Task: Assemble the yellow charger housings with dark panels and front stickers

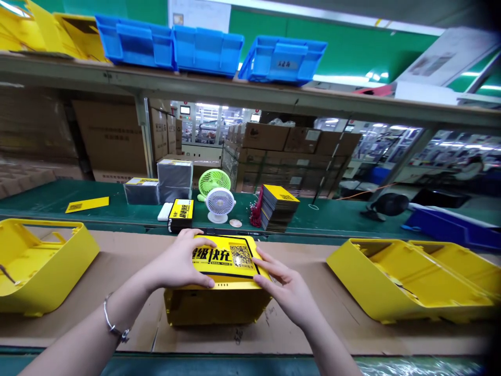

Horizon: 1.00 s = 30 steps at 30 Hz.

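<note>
Both hands rest flat with fingers spread on a yellow housing's label point(225, 256): left hand point(180, 261) at its left edge, right hand point(287, 290) at its right corner. That yellow housing point(217, 303) sits mid-desk on cardboard point(129, 261), between empty yellow shells point(39, 266) on either side; small fans point(219, 203) stand behind.

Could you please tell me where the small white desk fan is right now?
In the head view, the small white desk fan stands centre on the green bench, in front of the lime-green fan, between the yellow-and-black label pack and the stack of yellow-topped cards.
</note>
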Each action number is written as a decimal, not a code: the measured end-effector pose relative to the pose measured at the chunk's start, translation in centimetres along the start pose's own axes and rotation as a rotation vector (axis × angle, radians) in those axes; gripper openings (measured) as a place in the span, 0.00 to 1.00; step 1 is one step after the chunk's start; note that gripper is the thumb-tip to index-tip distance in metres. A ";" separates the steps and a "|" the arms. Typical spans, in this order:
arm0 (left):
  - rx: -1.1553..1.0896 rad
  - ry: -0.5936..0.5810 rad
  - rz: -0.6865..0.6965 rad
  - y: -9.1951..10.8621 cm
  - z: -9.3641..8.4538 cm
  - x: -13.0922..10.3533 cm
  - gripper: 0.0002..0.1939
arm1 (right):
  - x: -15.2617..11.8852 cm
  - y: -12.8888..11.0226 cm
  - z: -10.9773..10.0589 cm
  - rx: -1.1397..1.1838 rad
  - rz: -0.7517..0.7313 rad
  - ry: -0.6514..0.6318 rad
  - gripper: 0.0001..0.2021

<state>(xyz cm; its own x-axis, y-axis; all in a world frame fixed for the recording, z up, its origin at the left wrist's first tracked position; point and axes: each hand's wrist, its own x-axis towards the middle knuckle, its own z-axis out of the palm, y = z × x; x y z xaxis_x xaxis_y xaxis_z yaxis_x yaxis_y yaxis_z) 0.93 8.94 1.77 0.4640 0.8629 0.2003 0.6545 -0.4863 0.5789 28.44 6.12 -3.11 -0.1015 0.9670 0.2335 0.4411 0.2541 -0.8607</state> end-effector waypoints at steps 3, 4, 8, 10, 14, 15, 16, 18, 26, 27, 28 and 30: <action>0.010 -0.020 -0.002 0.2 -0.1 0.3 0.41 | 0.2 0.5 -0.1 0.093 0.006 -0.008 0.22; 0.019 -0.030 0.006 0.4 -0.1 0.4 0.41 | 0.2 0.7 -0.1 0.124 0.007 -0.013 0.22; 0.071 -0.066 0.032 0.8 -0.2 0.8 0.42 | 0.2 1.2 -0.4 0.199 0.026 -0.046 0.21; 0.100 -0.078 0.040 0.8 -0.1 0.9 0.44 | 0.3 1.2 -0.5 0.195 0.041 -0.061 0.21; 0.180 -0.072 0.052 0.2 0.6 0.6 0.45 | 0.7 0.8 -0.8 0.113 0.047 -0.092 0.22; 0.198 -0.071 0.048 -0.1 0.8 0.3 0.44 | 0.8 0.6 -1.0 0.090 0.038 -0.110 0.24; 0.205 -0.073 0.038 -0.5 0.8 0.0 0.43 | 1.0 0.4 -1.2 0.072 0.026 -0.133 0.27; 0.178 -0.087 0.009 -1.6 0.7 -0.9 0.43 | 1.5 0.1 -1.7 0.062 0.002 -0.195 0.36; 0.030 -0.083 -0.105 -3.7 -0.4 -3.6 0.38 | 6.2 -0.1 -1.9 0.045 -0.062 -0.350 0.35; 0.053 -0.077 -0.115 -3.5 -0.3 -3.5 0.38 | 7.1 0.0 -1.5 -0.040 -0.060 -0.289 0.30; 0.086 -0.067 -0.127 -3.2 -0.1 -3.4 0.38 | 8.0 0.1 -1.1 -0.137 -0.060 -0.223 0.24; 0.163 -0.039 -0.153 -2.3 0.5 -2.7 0.38 | 9.2 0.0 0.0 -0.307 -0.069 -0.112 0.19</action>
<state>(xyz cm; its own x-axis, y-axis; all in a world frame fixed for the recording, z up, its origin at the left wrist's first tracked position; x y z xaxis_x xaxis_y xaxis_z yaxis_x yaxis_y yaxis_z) -1.54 7.66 -0.55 0.3725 0.9240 0.0870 0.8057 -0.3684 0.4638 27.47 15.01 -0.99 -0.2304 0.9477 0.2210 0.6759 0.3192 -0.6642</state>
